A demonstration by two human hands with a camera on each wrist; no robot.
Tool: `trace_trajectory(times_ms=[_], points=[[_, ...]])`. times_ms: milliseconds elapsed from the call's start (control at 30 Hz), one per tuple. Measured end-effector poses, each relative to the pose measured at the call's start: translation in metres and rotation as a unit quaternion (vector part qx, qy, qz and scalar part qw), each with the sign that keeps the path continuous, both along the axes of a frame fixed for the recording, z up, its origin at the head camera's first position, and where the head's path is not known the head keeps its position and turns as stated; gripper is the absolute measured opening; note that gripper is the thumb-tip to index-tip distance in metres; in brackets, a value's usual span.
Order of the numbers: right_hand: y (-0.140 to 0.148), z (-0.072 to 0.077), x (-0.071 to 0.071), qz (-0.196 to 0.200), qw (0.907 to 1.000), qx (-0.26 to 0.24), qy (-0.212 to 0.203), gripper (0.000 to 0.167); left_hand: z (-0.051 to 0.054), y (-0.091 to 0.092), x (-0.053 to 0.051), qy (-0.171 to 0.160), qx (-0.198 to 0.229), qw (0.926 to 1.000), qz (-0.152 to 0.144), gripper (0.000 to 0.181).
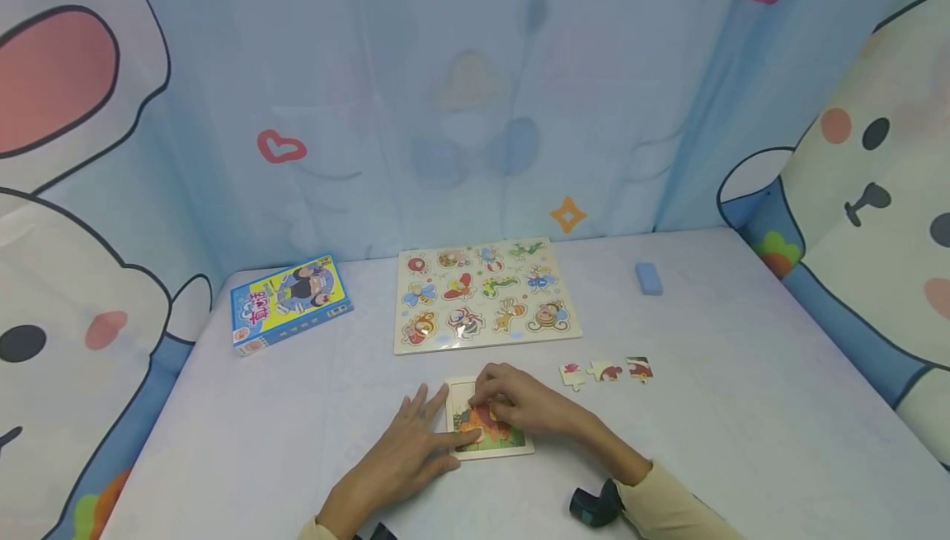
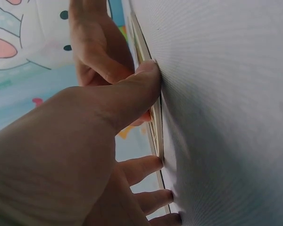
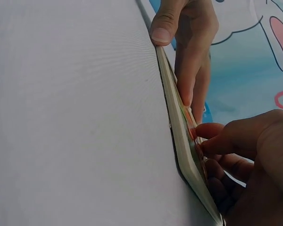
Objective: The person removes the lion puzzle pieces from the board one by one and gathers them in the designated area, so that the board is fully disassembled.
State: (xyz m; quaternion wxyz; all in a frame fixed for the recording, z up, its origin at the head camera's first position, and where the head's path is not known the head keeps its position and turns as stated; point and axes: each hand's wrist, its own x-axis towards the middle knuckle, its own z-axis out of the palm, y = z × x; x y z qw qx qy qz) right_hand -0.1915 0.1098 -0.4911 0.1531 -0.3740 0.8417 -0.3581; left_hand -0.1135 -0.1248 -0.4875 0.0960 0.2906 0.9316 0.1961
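A small wooden jigsaw tray (image 1: 461, 392) with an orange-and-green picture lies near the front of the table; its upper part shows bare wood. My left hand (image 1: 404, 457) rests at the tray's left side with fingers spread, the index finger pressing on the picture. In the left wrist view its thumb touches the tray's edge. From the right, my right hand (image 1: 530, 404) reaches over the tray and pinches a reddish puzzle piece (image 3: 193, 133) at the picture's surface; the fingers hide most of it. Three loose puzzle pieces (image 1: 606, 371) lie in a row beyond the right hand.
Behind the tray lies a larger board (image 1: 486, 286) with insect pictures. A blue-and-yellow box (image 1: 292, 303) sits at the back left, a small blue block (image 1: 649, 279) at the back right. A printed curtain (image 1: 334, 70) borders the table.
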Motion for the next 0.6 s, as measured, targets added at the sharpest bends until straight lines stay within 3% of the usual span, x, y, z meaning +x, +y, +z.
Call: trace_trajectory(times_ms=[600], points=[[-0.0046, 0.0008, 0.0040, -0.013, 0.9997, 0.019, 0.006, 0.015, 0.0009, 0.0007, 0.0009, 0.000, -0.002, 1.0000, 0.002, 0.039]])
